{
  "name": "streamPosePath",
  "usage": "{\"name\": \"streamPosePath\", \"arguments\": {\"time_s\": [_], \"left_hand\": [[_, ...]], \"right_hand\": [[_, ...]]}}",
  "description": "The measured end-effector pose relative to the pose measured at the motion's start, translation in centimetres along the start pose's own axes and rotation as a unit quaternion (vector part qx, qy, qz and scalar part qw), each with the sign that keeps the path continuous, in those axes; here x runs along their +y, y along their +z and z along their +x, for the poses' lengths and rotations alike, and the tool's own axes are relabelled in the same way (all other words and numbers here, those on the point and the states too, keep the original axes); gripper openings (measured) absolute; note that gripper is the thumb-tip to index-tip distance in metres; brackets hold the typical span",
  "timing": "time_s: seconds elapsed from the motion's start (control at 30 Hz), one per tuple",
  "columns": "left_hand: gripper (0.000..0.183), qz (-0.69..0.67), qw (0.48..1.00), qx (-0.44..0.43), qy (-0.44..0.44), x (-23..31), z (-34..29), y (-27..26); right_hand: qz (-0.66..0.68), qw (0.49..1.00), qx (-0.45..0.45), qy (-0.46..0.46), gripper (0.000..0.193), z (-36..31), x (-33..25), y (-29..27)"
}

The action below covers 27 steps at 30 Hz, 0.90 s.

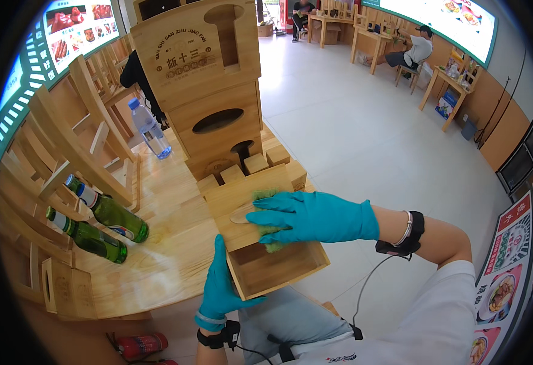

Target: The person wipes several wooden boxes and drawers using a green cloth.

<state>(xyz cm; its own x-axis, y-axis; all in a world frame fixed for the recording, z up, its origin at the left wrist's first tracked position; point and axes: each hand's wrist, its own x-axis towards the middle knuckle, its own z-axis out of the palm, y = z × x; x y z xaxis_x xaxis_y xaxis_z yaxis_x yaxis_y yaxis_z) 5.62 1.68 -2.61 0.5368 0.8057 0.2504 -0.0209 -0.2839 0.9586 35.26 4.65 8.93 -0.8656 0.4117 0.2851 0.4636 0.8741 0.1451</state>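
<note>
A wooden table organizer (pixel 224 115) with slots and round cut-outs stands at the table's edge, and its open drawer (pixel 290 271) juts out toward me. My right hand (pixel 312 217), in a teal glove, presses a fuzzy green cloth (pixel 273 238) against the wooden top above the drawer. Its fingers lie stretched over the cloth and point left. Gloved as well, my left hand (pixel 221 286) grips the drawer at its left front corner, thumb up along the side and fingers partly hidden beneath. The drawer's visible inside holds nothing.
Two green bottles (pixel 105 216) lie tilted in view on the table (pixel 163 255), left of the organizer. A clear water bottle (pixel 151 131) stands farther back. Wooden chairs (pixel 78 134) line the left. A fire extinguisher (pixel 140 345) is below; a seated person (pixel 421 48) is far right.
</note>
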Motion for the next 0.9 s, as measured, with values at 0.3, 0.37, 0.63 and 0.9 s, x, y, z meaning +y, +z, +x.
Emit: {"name": "streamPosePath", "arguments": {"time_s": [0.3, 0.37, 0.63, 0.9], "left_hand": [[0.147, 0.011, 1.0, 0.01, -0.016, 1.1, 0.4, 0.0], [0.146, -0.07, 0.997, 0.03, -0.021, 1.5, 0.1, 0.5], [0.145, 0.016, 1.0, 0.018, 0.006, -0.3, 0.1, 0.1], [0.144, 0.027, 1.0, 0.011, 0.001, 0.1, 0.4, -0.2]], "right_hand": [[-0.012, 0.998, -0.032, 0.057, 0.035, -2.4, -0.2, -0.8], [-0.008, 0.995, -0.023, 0.095, 0.04, -2.2, -1.2, -0.7], [-0.158, 0.976, -0.09, 0.12, 0.028, -0.8, -2.2, -5.3], [-0.078, 0.99, 0.114, 0.027, 0.034, 8.8, 0.3, -1.2]]}}
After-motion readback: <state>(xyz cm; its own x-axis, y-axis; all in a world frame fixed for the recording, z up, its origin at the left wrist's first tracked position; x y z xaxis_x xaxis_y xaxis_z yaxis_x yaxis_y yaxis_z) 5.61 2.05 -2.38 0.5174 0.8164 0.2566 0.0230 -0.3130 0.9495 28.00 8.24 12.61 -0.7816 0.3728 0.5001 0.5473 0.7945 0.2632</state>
